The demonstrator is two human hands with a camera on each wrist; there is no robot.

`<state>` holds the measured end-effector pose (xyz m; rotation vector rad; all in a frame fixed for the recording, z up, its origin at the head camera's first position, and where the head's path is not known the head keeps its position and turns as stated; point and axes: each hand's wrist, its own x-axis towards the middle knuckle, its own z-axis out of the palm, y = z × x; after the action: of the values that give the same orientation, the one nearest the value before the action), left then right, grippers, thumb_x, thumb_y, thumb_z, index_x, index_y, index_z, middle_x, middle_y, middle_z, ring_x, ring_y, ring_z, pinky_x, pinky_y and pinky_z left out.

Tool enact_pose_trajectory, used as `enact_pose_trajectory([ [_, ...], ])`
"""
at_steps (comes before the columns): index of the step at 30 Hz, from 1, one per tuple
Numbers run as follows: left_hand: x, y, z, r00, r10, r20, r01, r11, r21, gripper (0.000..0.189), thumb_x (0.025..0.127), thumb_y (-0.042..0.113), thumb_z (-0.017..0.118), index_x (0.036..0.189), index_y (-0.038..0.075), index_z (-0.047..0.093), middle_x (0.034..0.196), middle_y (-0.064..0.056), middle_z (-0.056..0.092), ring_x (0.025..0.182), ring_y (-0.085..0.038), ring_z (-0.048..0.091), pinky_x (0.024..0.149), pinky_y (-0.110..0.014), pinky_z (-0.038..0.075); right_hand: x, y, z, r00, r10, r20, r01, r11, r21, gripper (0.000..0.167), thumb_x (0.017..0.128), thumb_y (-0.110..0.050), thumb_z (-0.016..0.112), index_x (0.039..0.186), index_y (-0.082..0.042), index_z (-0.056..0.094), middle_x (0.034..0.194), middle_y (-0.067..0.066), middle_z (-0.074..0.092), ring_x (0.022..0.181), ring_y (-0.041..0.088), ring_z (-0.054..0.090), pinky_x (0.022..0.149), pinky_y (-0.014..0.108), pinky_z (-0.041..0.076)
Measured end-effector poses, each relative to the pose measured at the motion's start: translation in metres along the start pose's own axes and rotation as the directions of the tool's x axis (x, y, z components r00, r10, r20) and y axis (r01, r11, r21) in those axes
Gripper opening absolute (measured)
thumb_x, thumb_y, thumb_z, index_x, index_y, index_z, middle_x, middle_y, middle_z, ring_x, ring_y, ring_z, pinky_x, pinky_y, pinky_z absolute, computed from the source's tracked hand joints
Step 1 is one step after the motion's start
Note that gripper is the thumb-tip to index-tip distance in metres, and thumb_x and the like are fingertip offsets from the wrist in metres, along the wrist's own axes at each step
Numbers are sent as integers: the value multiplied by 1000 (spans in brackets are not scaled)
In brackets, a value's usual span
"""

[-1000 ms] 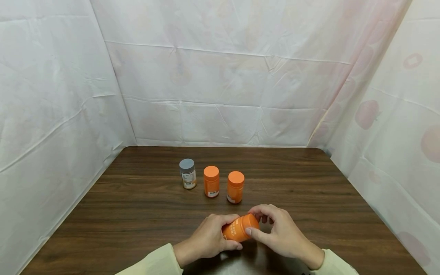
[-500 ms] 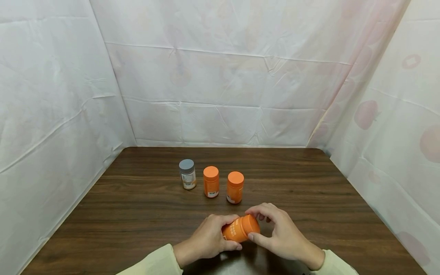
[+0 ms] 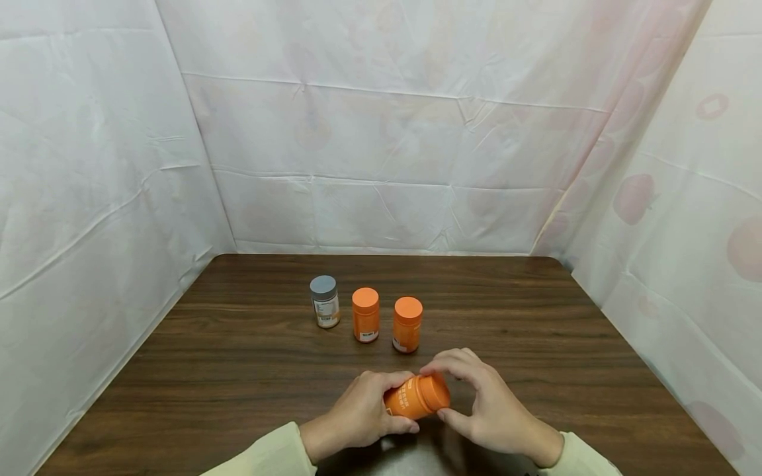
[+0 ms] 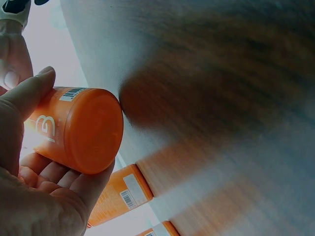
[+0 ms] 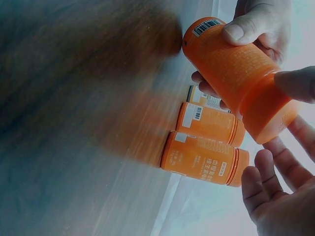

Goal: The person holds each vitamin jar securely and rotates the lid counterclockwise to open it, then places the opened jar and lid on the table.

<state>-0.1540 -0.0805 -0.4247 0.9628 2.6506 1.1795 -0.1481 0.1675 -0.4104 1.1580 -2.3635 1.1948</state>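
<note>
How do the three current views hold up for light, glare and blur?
Head: fairly even light, held bottle clear enough, pale glare on the table at the bottom edge. Left wrist: bluish cast, blurred dark and orange patches on the table, whites blown out at left. Right wrist: similar cast, table blurred at left, whites washed out at right.

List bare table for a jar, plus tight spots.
Bare: table right of the rightmost standing jar, toward the right sheet; left of the gray-lidded jar, toward the left sheet. Crowded: gaps among standing jars; around the held jar, between left hand and right hand.
</note>
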Motion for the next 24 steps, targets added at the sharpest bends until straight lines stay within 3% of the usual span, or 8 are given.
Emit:
enact_pose_trajectory([
  [5,0,0,0,1000,-6,1,6,1000,-1,52,76,31,93,122,31,69,98,20,67,80,3,59,73,-22,50,1,0,0,999,-32,4,32,999,-6,72,65,8,86,128,-20,66,129,-5,61,117,14,56,94,34,52],
  [9,0,0,0,1000,-3,2,3,1000,-1,51,77,31,93,122,31,69,97,20,66,80,3,58,72,-22,49,0,-1,0,1000,-16,3,16,1000,-10,72,69,2,89,131,-24,63,130,-5,60,116,14,57,91,36,54],
  [16,0,0,0,1000,5,-8,-5,1000,7,47,76,30,93,117,31,69,91,21,64,76,2,58,70,-21,48,2,-4,2,995,94,-37,-96,995,-37,48,85,-30,87,126,-32,64,115,-11,64,97,9,60,80,32,51],
  [20,0,-1,0,1000,0,-5,0,1000,-1,46,77,29,93,117,30,69,92,21,65,77,3,58,70,-21,49,2,-4,3,988,143,-62,-148,986,-76,39,86,-36,84,120,-31,66,99,-14,62,86,10,57,74,29,49],
  [24,0,-2,1,1000,11,-2,-11,1000,1,46,77,29,92,117,30,69,93,20,65,77,3,58,70,-20,50,3,-5,3,971,232,-65,-237,967,-90,37,85,-42,84,116,-29,68,93,-15,63,82,13,57,71,29,48],
])
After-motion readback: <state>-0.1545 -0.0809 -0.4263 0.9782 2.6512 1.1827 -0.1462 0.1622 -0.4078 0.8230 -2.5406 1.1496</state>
